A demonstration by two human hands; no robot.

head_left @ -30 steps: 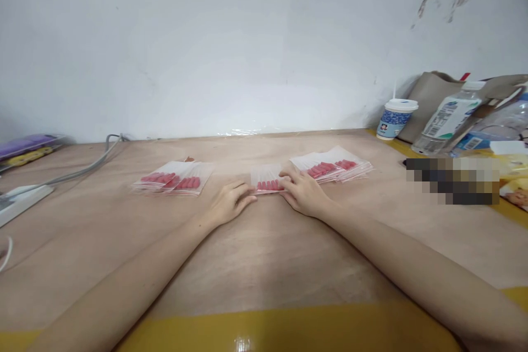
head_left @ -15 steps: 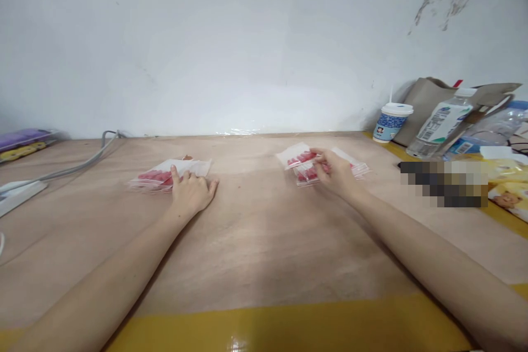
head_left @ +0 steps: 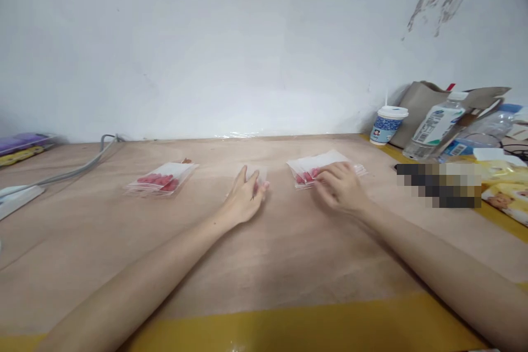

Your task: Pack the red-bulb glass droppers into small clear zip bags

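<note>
My left hand (head_left: 246, 196) lies over a small clear zip bag (head_left: 261, 174) in the middle of the table, its fingers spread. The hand covers most of this bag, and a little red shows between the fingers. To the left is a stack of clear zip bags (head_left: 159, 179) with red pieces inside. My right hand (head_left: 342, 187) hovers at the near edge of another stack of zip bags (head_left: 307, 168), also holding red pieces. Its fingers are bent and apart, slightly blurred, with no bag visibly lifted in them.
A blue paper cup (head_left: 388, 125), a clear plastic bottle (head_left: 435, 126) and a grey bag (head_left: 412, 104) stand at the back right. A yellow package (head_left: 507, 192) lies at the right edge. A grey cable (head_left: 82, 168) runs along the left, by a purple and yellow pack (head_left: 25, 146).
My left hand has moved right, from the left stack to a bag in the middle. My right hand no longer holds up a bag and is now at the right stack's near edge.
</note>
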